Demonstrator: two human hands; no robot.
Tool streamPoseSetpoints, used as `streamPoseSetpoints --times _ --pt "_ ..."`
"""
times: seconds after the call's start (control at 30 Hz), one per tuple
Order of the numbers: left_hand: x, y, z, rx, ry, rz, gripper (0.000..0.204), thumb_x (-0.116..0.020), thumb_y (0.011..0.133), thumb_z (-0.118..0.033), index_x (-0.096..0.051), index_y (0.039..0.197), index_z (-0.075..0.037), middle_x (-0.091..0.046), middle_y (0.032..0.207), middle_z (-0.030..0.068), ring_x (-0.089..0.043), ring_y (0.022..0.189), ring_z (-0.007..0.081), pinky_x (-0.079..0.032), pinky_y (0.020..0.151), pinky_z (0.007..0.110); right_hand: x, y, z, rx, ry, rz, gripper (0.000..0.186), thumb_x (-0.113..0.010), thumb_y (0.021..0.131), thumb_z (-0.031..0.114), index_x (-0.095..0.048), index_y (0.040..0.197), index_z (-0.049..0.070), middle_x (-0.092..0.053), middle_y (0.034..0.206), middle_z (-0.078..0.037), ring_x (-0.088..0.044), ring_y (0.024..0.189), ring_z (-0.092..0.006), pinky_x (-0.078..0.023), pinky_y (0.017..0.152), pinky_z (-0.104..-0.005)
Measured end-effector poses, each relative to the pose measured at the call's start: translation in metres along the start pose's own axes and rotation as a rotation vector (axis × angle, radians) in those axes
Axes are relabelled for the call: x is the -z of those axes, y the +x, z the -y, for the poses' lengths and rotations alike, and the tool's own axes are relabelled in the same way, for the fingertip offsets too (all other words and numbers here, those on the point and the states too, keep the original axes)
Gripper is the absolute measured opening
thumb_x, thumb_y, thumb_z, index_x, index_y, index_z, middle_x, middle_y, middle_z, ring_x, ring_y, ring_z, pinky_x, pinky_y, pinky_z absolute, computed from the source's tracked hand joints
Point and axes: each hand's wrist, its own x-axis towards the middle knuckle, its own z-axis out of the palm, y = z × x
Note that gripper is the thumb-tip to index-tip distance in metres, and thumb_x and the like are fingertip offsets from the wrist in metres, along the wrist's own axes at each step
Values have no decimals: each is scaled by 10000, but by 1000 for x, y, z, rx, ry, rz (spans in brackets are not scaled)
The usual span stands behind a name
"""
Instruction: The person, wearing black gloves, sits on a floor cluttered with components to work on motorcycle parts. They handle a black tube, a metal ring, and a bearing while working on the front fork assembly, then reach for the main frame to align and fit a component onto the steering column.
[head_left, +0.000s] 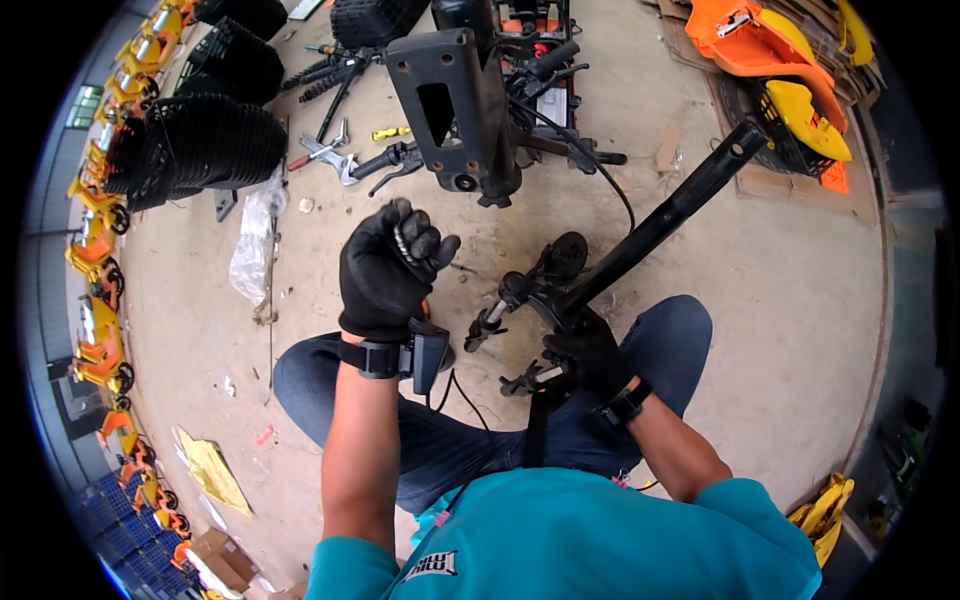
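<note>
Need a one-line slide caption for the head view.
Gloved left hand raises a small metal ring; right hand grips a black tube assembly.

Matt black metal tube [668,215], rough concrete floor [780,290]

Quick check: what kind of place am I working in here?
Probably an assembly workshop for ride-on toy vehicles: a concrete floor strewn with wrenches, stacked black tyres, and rows of yellow-orange toy vehicles.

Wrenches [330,155] lie left of the frame [455,110], with stacked tyres [205,145] further left.
</note>
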Motion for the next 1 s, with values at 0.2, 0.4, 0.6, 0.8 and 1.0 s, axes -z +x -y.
streamPoseSetpoints --times 0.2,0.4,0.6,0.8,1.0 --pt "10 2 -3 -20 140 -154 541 -359 989 -571 -526 828 -82 -368 638 -9 -303 458 124 -416 625 310 2 3 -7 0 9 -20 492 -666 804 -44 -534 1266 65 -515 858 28 -553 723 -99 -548 684 -291" --pt "-13 5 -16 -26 588 -94 467 -362 1030 -347 -486 1286 24 -598 893 99 -330 489 56 -412 546 225 3 4 -15 -66 81 -68 540 -666 772 -78 -529 1281 41 -556 936 -12 -569 759 -113 -526 669 -284" --pt "-54 2 -18 -131 1063 64 383 -484 976 -249 -508 1256 12 -669 998 117 -396 500 33 -384 513 184 -2 3 -15 -27 115 -95 510 -675 754 -97 -540 1231 23 -590 958 -40 -588 755 -130 -516 653 -291" --pt "-89 6 4 -180 1093 -54 372 -659 832 -155 -525 1157 -34 -676 968 112 -538 563 68 -428 476 195 3 2 -21 -101 107 -62 475 -694 740 -104 -555 1170 40 -560 863 -36 -588 703 -138 -512 627 -301" --pt "-91 13 7 -370 994 9 348 -619 892 -155 -468 1184 -42 -631 893 80 -525 544 80 -426 460 206 -2 3 -30 -74 51 -70 431 -722 733 -94 -565 1111 39 -526 819 -15 -567 703 -120 -508 629 -294"
